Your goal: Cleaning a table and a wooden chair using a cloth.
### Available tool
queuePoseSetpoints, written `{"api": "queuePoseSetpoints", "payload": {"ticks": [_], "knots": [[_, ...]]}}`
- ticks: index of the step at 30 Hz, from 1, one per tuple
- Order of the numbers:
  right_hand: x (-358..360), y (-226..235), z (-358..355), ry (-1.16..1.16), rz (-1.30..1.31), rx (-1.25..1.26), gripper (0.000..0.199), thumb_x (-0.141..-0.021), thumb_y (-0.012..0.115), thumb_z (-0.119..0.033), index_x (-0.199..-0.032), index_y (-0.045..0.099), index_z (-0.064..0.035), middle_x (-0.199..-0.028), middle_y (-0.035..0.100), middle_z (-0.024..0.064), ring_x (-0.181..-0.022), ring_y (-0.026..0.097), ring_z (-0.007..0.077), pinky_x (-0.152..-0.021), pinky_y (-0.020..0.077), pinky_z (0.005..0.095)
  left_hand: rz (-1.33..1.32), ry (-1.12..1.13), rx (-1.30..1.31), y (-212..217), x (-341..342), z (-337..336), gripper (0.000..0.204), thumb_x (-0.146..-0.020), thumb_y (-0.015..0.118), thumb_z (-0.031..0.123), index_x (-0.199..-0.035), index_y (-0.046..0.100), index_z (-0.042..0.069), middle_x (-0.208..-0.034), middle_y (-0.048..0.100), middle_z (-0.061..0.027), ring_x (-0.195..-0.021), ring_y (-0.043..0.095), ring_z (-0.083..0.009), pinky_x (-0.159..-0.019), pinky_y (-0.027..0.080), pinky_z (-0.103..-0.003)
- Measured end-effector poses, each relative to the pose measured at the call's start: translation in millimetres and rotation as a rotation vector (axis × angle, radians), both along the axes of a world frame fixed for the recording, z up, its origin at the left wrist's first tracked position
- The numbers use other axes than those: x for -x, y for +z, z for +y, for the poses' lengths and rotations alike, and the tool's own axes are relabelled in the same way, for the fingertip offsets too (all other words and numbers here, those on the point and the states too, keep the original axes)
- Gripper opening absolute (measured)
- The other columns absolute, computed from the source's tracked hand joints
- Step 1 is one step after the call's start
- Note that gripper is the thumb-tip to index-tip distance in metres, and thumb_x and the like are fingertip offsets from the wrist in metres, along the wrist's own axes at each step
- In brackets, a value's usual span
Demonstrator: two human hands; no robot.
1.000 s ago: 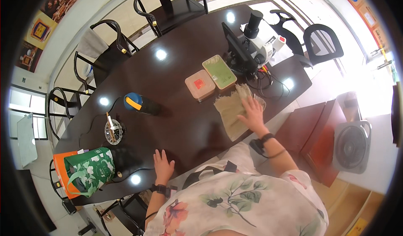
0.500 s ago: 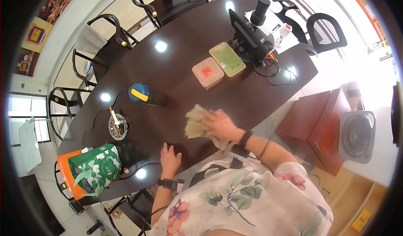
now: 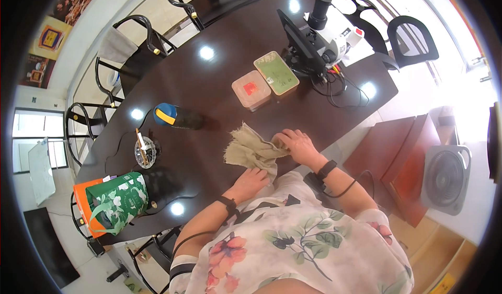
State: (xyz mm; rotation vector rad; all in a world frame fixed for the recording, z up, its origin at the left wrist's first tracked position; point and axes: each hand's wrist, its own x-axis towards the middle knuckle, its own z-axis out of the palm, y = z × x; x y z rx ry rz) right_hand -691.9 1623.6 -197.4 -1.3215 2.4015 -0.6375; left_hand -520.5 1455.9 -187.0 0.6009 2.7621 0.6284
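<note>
A crumpled greenish-beige cloth (image 3: 250, 146) with frayed edges lies on the dark tabletop (image 3: 209, 98) close to my body. My right hand (image 3: 297, 145) pinches its right corner, fingers bent around the fabric. At the near edge of the cloth is my left hand (image 3: 247, 184), its fingers curled onto the fabric; the fingertips are partly lost in the folds. Beyond the cloth sit a pinkish square box (image 3: 251, 89) with a red label and a green-lidded box (image 3: 277, 73) touching it.
Leftward stand a dark bottle with a blue lid (image 3: 166, 114), a glass ashtray (image 3: 145, 153) and a green floral bag (image 3: 119, 202). A monitor (image 3: 300, 43) and a white microscope (image 3: 337, 38) with loose cables occupy the far right. Chairs ring the table; a grey fan (image 3: 447, 179) is at right.
My left hand has moved right from the bare tabletop onto the cloth's near edge. My right hand has shifted rightward to the cloth's corner, and the cloth is more spread out.
</note>
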Motion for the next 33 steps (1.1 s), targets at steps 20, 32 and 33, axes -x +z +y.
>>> {"api": "queuePoseSetpoints", "payload": {"ticks": [20,32,33], "knots": [[-75,-12,10,-0.339,-0.104,0.242,0.038,-0.058,0.055,0.008,-0.093,0.057,-0.0058,-0.102,0.053,0.01,-0.085,0.055,0.0261,-0.073,0.0459,0.036,0.115,0.72,-0.474,43,-77,-84,0.02,-0.085,0.051,0.008,-0.101,0.056,-0.002,-0.074,0.059,-0.0109,-0.06,0.055,-0.0151,-0.058,0.045,-0.026],[-122,-26,-9,-0.255,0.205,0.106,0.022,-0.067,0.052,-0.001,-0.088,0.058,-0.0063,-0.09,0.057,0.0067,-0.081,0.052,0.0283,-0.073,0.0448,0.0382,0.288,0.66,-0.428,61,-98,-89,0.011,-0.081,0.055,0.004,-0.091,0.057,0.0,-0.077,0.056,-0.0097,-0.062,0.053,-0.0192,-0.058,0.043,-0.028],[-117,-32,-8,-0.359,0.141,0.148,0.02,-0.068,0.052,0.0,-0.086,0.058,-0.0066,-0.087,0.057,0.0061,-0.077,0.053,0.0269,-0.069,0.0454,0.0379,0.298,0.667,-0.45,64,-97,-90,0.011,-0.082,0.055,0.004,-0.092,0.058,0.0,-0.077,0.056,-0.0097,-0.062,0.053,-0.0189,-0.058,0.043,-0.028]]}}
